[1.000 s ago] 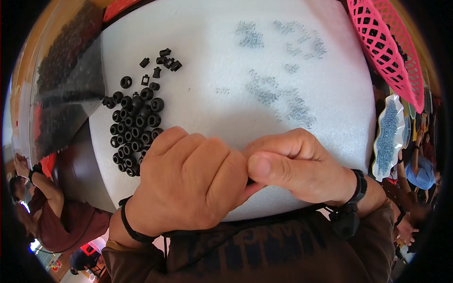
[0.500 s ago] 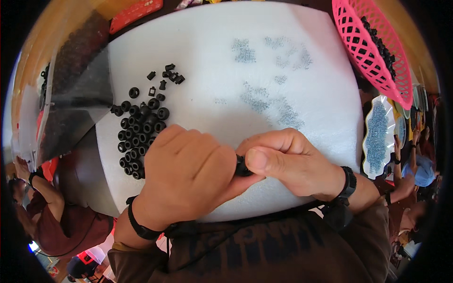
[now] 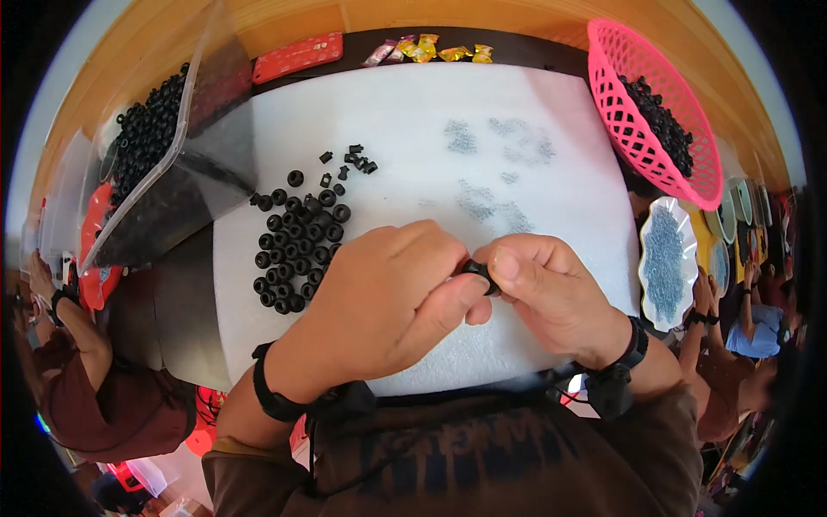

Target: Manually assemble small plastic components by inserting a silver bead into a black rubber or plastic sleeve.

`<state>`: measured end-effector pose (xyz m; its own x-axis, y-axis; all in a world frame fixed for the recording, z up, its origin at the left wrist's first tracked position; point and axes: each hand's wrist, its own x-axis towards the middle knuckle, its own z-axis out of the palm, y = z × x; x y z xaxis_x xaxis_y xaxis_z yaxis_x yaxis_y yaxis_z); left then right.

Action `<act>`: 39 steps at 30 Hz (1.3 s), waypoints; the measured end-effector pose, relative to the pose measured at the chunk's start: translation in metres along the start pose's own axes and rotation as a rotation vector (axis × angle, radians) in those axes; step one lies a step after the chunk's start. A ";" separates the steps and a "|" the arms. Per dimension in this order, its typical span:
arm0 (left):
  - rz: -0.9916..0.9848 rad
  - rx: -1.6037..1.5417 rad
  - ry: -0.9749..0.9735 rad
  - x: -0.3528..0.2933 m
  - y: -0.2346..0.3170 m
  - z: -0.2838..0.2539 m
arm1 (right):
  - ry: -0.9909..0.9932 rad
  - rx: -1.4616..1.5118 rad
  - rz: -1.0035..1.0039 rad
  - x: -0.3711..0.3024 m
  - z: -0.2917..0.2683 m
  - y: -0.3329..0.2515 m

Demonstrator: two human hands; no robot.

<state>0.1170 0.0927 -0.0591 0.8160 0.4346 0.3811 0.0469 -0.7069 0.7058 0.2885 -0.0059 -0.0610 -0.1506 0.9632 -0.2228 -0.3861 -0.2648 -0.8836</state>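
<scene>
My left hand point(image 3: 383, 302) and my right hand point(image 3: 551, 293) meet above the near middle of a white foam sheet point(image 3: 388, 112). Between their pinched fingertips sits a round black cord-lock body point(image 3: 479, 274), partly hidden by fingers. To the left of my hands lies a cluster of similar ball-shaped black bodies with holes point(image 3: 297, 237). Several small black plunger-like pieces point(image 3: 355, 161) are scattered just beyond it. Tiny silvery pieces, too small to make out singly, lie in patches point(image 3: 476, 201) on the sheet's far right half.
A clear plastic bin point(image 3: 177, 159) of black parts stands far left; a pink lattice basket point(image 3: 603, 95) holds more at far right. Beside the sheet's right edge is a white scalloped dish point(image 3: 687, 237) of silvery pieces. A red case point(image 3: 297, 57) and wrapped candies point(image 3: 419, 48) lie behind. Other people sit on both sides.
The view has tilted so that more of the far side shows. My hands have turned, and the black cord-lock body now shows more between the fingertips.
</scene>
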 end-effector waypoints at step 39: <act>-0.593 0.138 0.386 0.003 0.034 -0.079 | -0.014 0.594 -0.314 0.018 -0.063 -0.053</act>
<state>0.0755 0.1141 0.0128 0.3703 0.9152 0.1590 0.5120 -0.3439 0.7871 0.3638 0.0281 -0.0446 0.0404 0.9990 0.0167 -0.8481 0.0431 -0.5281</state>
